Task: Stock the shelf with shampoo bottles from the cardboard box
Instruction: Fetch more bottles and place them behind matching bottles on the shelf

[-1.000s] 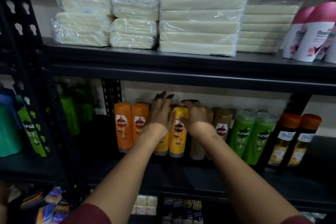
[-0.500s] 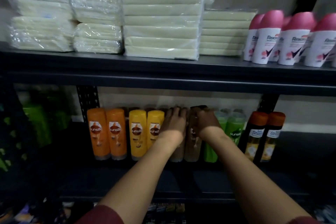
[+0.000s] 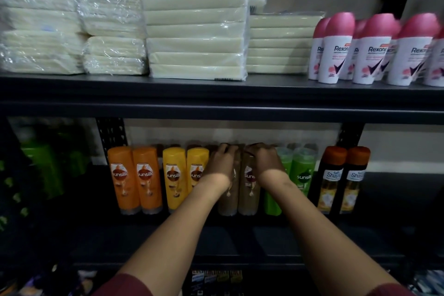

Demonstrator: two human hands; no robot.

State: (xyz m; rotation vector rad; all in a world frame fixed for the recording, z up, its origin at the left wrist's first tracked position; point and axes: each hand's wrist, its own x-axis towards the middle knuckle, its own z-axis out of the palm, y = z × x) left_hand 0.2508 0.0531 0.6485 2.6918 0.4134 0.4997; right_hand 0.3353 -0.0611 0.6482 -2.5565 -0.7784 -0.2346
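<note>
Shelf (image 3: 216, 243) | brown Sunsilk bottles (image 3: 248, 190) | left hand (image 3: 219, 163), right hand (image 3: 266, 162) gripping tops

Bottles on the shelf, counted by colour

Two orange bottles (image 3: 134, 179), two yellow bottles (image 3: 185, 178), two brown bottles (image 3: 240, 190), two green bottles (image 3: 301, 175), two dark bottles (image 3: 342, 180).

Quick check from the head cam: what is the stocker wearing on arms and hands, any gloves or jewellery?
No gloves: the left hand and right hand are bare, as are both forearms. Dark red sleeves show only near the elbows. No watch, ring or bracelet is visible.
</note>
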